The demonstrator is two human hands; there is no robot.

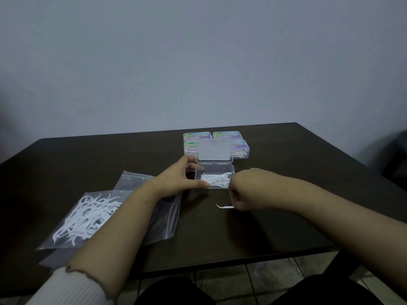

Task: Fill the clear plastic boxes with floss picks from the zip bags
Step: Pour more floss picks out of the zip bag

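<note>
An open clear plastic box (199, 171) lies mid-table with its lid (214, 153) folded back; several white floss picks (218, 180) lie in its tray. My left hand (180, 179) holds the box's left side, thumb along the front edge and fingers at the rear corner. My right hand (241, 191), curled just right of the box, holds floss picks; one pick (224, 207) sticks out to the left below it. A zip bag (86, 219) with many floss picks lies at the left, partly under my left forearm.
Closed, labelled boxes (229, 135) are stacked behind the open one. An empty-looking zip bag (163, 216) lies under my left forearm. The dark table (286, 172) ends close to my lap; a grey wall stands behind.
</note>
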